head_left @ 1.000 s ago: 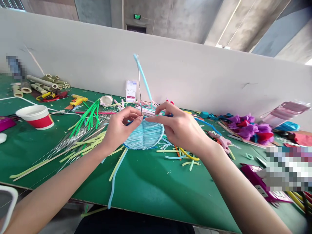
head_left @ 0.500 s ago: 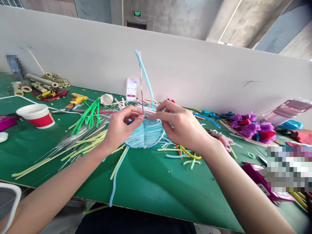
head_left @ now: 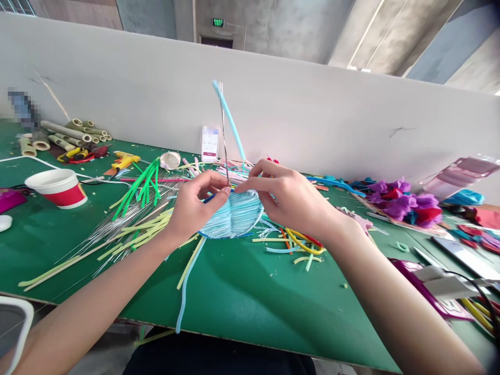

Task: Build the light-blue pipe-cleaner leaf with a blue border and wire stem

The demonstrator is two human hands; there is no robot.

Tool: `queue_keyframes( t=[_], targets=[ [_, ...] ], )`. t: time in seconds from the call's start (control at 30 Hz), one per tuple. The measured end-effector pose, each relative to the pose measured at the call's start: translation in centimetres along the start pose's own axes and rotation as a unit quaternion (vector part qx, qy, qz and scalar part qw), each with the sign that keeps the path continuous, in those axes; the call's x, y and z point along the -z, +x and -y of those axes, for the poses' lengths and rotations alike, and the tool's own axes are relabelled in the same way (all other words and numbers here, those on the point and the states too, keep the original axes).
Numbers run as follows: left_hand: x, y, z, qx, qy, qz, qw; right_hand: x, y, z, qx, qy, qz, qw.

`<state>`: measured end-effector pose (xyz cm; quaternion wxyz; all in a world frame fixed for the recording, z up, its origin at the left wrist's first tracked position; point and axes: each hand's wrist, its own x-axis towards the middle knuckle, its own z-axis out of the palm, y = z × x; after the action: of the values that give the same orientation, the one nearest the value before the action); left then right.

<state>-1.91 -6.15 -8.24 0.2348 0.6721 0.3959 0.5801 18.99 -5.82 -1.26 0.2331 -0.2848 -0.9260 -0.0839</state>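
A rounded light blue piece [head_left: 231, 217], wound in fuzzy strands with a dark blue rim and a crease down its middle, hangs just above the table between my hands. My left hand [head_left: 199, 203] pinches its top edge, thumb and index finger meeting at the base of thin wires [head_left: 223, 120] that stand up from it. My right hand [head_left: 283, 190] is closed at the same top edge, its index fingertip near the wires; exactly what its fingers grip is hidden. A light blue pipe cleaner [head_left: 232, 122] rises beside the wires.
Yellow-green pipe cleaners [head_left: 146, 233] and loose wires lie left, below a green bundle [head_left: 146, 187]. Further left are a paper cup [head_left: 58, 190], glue gun [head_left: 125, 160] and bamboo tubes [head_left: 84, 130]. Purple flowers [head_left: 404, 203] and a magenta power strip [head_left: 427, 291] lie right. A phone [head_left: 210, 143] leans on the partition.
Both hands keep almost the same place on the blue piece. The upright wires and pipe cleaner lean slightly further left, and my right forearm has shifted slightly right.
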Motion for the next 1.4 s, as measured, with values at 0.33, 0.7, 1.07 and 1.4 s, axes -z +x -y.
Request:
queue_keyframes(
  t=[0.33, 0.7, 1.07, 1.4],
  targets=[
    [0.3, -0.4, 0.2, -0.005, -0.005, 0.002, 1.0, -0.2, -0.2, 0.3, -0.009, -0.01, -0.009, 1.0],
    [0.1, -0.6, 0.4, -0.002, -0.004, -0.009, 1.0, -0.4, -1.0, 0.9, -0.024, -0.006, -0.032, 0.999],
    [0.1, -0.7, 0.3, -0.009, 0.008, -0.006, 1.0, -1.1, -1.4, 1.1, -0.037, -0.029, -0.043, 0.998],
    [0.0, -0.7, 0.4, -0.021, 0.011, -0.007, 1.0, -1.3, -1.7, 1.2, -0.044, -0.037, -0.053, 0.997]
  ],
)
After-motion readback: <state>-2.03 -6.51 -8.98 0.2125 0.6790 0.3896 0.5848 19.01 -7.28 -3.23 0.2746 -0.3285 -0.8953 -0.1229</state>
